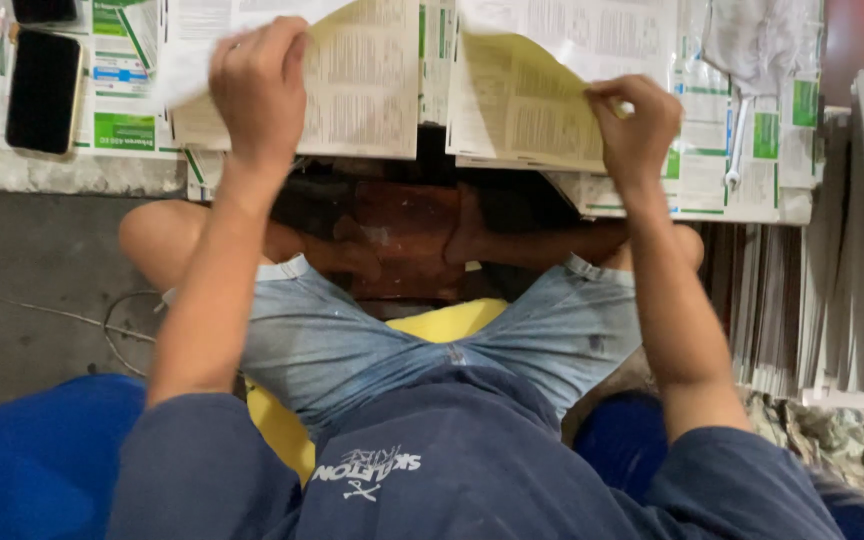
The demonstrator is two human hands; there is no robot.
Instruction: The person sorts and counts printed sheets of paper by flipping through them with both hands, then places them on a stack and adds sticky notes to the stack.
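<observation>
Left hand (257, 85): at 11 o'clock, fingers curled, gripping the left printed sheet (362, 90).
Right hand (635, 125): at 1 o'clock, pinching the corner of the right printed sheet (527, 100).
Sheets: pale yellow, densely printed, edges lifted off the stack.
Handling: best to pinch one leaf only, lifting evenly.
Nearby: black phone (42, 90) at 10 o'clock.
</observation>
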